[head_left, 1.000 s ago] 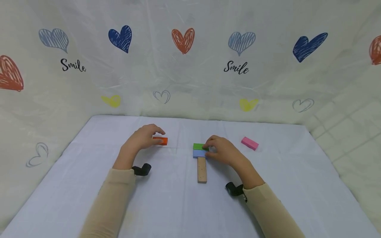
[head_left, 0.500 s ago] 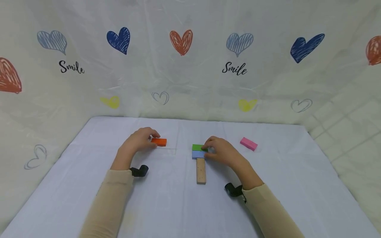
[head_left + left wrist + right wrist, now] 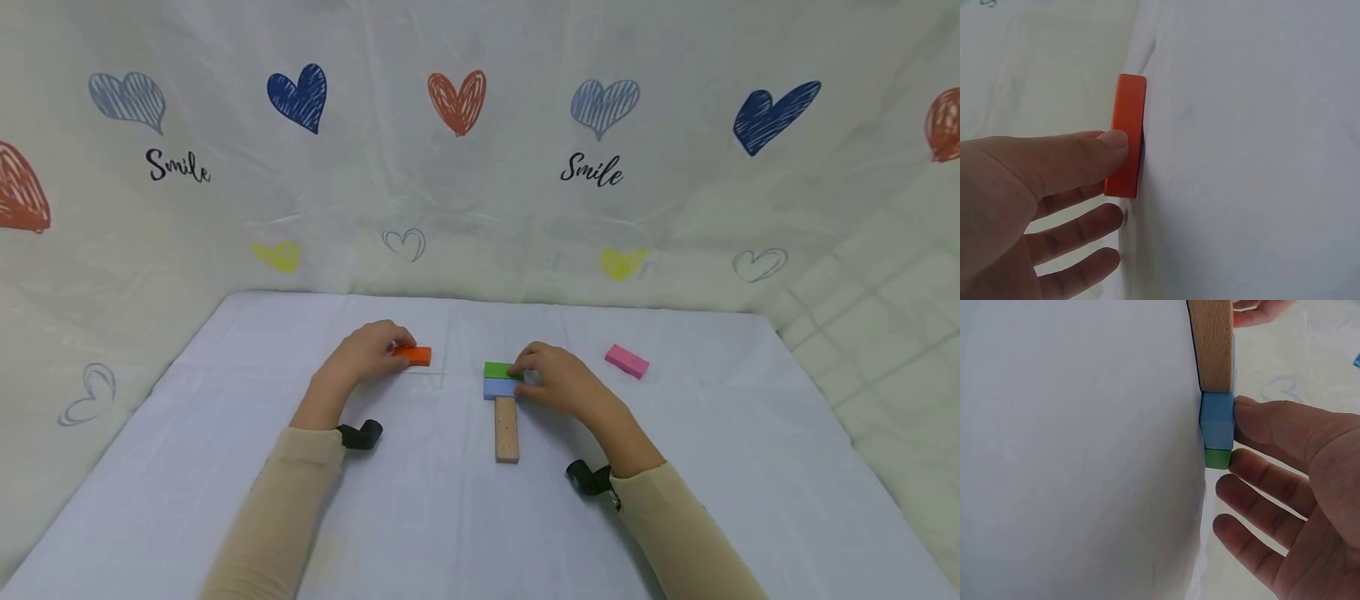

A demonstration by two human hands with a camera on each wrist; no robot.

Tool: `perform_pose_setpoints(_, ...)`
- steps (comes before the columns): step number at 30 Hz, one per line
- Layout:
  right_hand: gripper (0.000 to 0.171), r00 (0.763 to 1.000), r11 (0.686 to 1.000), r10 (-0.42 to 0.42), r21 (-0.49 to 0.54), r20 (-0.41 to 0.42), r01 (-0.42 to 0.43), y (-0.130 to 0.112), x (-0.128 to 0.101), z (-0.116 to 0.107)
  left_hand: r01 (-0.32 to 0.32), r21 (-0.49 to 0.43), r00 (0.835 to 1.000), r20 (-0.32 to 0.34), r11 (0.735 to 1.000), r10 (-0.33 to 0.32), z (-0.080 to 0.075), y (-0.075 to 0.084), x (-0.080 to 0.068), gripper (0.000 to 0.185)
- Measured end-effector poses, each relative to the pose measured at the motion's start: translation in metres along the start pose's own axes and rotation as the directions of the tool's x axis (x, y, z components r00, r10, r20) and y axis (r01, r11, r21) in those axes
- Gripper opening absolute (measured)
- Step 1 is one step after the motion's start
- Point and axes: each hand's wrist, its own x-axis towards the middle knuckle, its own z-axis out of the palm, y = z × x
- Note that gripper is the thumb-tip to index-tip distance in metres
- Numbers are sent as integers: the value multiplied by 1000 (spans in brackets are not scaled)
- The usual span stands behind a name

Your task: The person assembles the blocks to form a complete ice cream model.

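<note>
On the counter (image 3: pixel 675 467), my left hand (image 3: pixel 365 354) pinches the orange block (image 3: pixel 413 356); my right hand (image 3: pixel 558 379), fingers relaxed, steadies blue block (image 3: pixel 500 388) and green block (image 3: pixel 498 370). I'd slide gently, keeping rows flush.

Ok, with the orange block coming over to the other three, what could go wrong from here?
The left hand only touches the orange block with thumb and fingertips, so it could slip or twist as it moves. The green block, blue block and wooden block merely butt together; a bump could knock them apart, though the right hand steadies them.
</note>
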Motion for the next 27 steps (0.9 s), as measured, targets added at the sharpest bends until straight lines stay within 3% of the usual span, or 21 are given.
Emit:
perform_pose_setpoints(10, 28, 1000, 1000, -3, -1, -3, 3, 0, 0, 1, -56, 68, 998, 3, 996, 56, 10, 13, 6, 28)
perform_pose_setpoints(27, 29, 1000, 1000, 5, -11, -4, -5, 2, 2, 4, -67, 68, 997, -28, 995, 69, 14, 10, 8, 32)
